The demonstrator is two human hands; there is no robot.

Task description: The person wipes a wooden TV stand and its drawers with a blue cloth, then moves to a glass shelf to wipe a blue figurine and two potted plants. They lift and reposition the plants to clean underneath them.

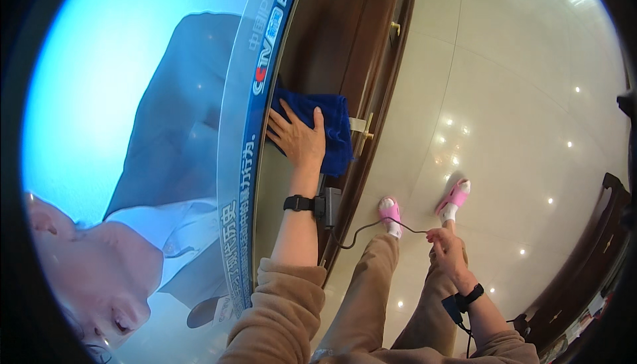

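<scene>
My left hand [298,137] lies palm down, fingers spread, on a folded dark blue cloth [336,135]. The cloth rests on the dark wooden cabinet top [326,30] beside the lower edge of a large television [199,90]. My fingertips reach close to the screen's frame. In my right hand [445,249], a thin dark cable [405,225] is pinched between thumb and fingers, above my right leg. That cable runs in a loose curve to a small dark device [328,207] strapped to my left wrist.
The television is on, showing a person and lines of writing. Brass-coloured handles [368,127] stick out from the cabinet front. My feet, in pink slippers [455,196], stand on glossy pale floor tiles [497,115]. Another dark wooden furniture piece [582,274] stands at right.
</scene>
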